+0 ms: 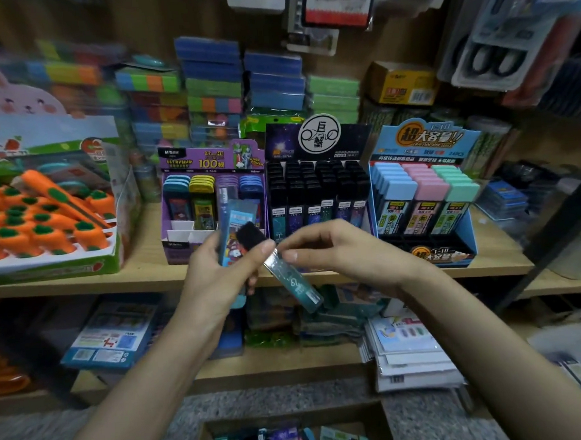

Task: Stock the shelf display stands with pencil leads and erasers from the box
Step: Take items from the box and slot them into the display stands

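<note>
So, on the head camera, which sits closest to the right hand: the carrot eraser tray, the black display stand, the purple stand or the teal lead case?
1. teal lead case: pinched by the right hand itself.
2. black display stand: on the shelf just behind the hand.
3. purple stand: further left on the shelf.
4. carrot eraser tray: far left.

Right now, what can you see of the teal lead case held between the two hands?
The teal lead case is a slim, flat, see-through plastic box with pale print on its face. It is tilted, lower end pointing down and right, in front of the shelf. A black end at its upper left looks like its cap. The left hand holds that upper part with its thumb, and the right hand pinches it beside. Contents cannot be made out.
</note>
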`<control>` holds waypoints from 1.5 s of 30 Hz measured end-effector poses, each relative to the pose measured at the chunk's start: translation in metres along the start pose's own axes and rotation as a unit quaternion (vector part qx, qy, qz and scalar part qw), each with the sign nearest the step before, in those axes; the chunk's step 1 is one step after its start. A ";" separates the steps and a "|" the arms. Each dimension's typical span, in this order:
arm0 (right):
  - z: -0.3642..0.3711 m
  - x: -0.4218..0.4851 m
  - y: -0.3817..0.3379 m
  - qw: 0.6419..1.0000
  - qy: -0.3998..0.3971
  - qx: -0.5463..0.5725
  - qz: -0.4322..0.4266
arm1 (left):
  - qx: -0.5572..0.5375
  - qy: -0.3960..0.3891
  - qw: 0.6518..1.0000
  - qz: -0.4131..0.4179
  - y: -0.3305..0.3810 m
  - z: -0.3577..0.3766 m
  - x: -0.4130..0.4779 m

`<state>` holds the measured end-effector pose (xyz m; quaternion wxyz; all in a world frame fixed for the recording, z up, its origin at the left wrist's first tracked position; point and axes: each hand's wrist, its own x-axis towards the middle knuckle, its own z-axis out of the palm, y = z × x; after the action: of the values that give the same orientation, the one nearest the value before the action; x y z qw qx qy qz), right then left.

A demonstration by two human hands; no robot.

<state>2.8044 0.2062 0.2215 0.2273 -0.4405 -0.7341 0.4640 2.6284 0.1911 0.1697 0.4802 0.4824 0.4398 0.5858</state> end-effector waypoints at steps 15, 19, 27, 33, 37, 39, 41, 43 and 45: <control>-0.053 0.018 0.035 0.918 0.391 -0.043 -0.047 | -0.061 0.020 0.994 -0.091 -0.006 0.001 0.003; -0.046 0.030 0.057 0.914 0.391 -0.105 -0.038 | -0.047 0.012 0.994 -0.097 -0.010 0.001 0.000; -0.046 0.039 0.074 0.932 0.351 -0.088 -0.029 | -0.035 0.015 0.996 -0.083 -0.014 0.003 -0.002; -0.038 0.044 0.086 0.928 0.370 -0.046 0.017 | -0.018 0.007 0.998 -0.067 -0.016 0.007 -0.003; -0.038 0.043 0.081 0.918 0.365 -0.150 0.036 | -0.019 0.003 0.997 -0.071 -0.015 0.009 -0.003; -0.037 0.038 0.075 0.899 0.356 -0.251 0.050 | -0.028 0.002 0.996 -0.080 -0.014 0.010 -0.004; -0.036 0.031 0.064 0.901 0.348 -0.255 0.044 | -0.038 -0.001 0.996 -0.085 -0.013 0.010 -0.005; -0.030 0.021 0.046 0.945 0.313 -0.092 0.018 | -0.037 -0.009 0.995 -0.088 -0.012 0.012 -0.005; -0.018 0.013 0.028 0.971 0.221 0.093 0.005 | -0.031 -0.027 0.995 -0.089 -0.011 0.016 -0.006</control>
<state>2.8231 0.2312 0.2040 0.4215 -0.5126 -0.6170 0.4230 2.6457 0.1873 0.1608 0.5568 0.4417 0.4500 0.5407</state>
